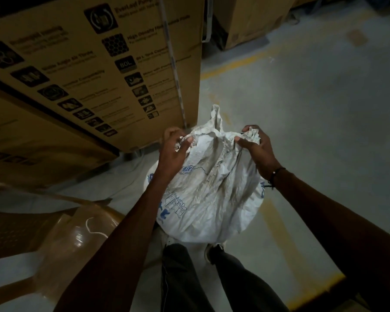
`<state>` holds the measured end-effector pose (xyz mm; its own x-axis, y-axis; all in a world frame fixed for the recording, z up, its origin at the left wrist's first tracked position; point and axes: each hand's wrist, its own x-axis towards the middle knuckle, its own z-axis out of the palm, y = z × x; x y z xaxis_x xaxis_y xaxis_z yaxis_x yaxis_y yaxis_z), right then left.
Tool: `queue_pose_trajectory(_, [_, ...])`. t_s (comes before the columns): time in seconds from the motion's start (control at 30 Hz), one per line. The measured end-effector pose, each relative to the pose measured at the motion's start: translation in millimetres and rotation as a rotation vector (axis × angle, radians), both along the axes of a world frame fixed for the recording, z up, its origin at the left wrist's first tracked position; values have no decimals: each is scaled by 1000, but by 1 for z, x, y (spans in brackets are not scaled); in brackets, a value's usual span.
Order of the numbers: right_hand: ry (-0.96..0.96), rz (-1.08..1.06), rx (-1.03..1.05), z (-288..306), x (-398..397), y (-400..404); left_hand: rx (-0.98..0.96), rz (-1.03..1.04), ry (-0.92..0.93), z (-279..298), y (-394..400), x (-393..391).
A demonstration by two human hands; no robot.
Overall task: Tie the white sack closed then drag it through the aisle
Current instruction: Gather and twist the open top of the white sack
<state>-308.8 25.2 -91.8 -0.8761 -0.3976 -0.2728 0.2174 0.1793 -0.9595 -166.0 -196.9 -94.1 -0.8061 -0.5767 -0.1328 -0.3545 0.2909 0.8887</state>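
Observation:
A crumpled white sack [214, 194] with blue print stands on the floor in front of my legs, its gathered top raised between my hands. My left hand [175, 149] pinches a bunched corner of the sack's mouth on the left, with a bit of white cord showing between the fingers. My right hand [256, 146] grips the other bunched corner on the right. A loose flap of the sack's mouth sticks up between the two hands.
A tall printed cardboard box [95, 70] stands close on the left. A brown plastic chair [61, 239] sits at lower left. More cartons [252, 19] line the far side. The grey concrete floor [324, 109] with yellow lines opens to the right.

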Motion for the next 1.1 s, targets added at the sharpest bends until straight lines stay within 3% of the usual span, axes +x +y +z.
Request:
queue_pose_trajectory(0.33, [-40,47,-148,8,12,-18,240,120,110,6,27,-33])
queue_pose_trajectory(0.57, [-154,84,-237,8,27,-19,435,-163,45,-8,20,-27])
queue_pose_trajectory(0.73, [-220,70,-294,11,38,-31,379,-303,40,-9,20,-34])
queue_pose_trajectory(0.87, [-383,-169,-379,12,39,-46,342,-513,-26,-3,26,-35])
queue_pose_trajectory(0.93, [-384,-281,-282,16,34,-49,322,-535,-21,-4,30,-33])
queue_pose_trajectory(1.1, [-439,-159,-189,10,30,-61,318,-629,53,-2,25,-38])
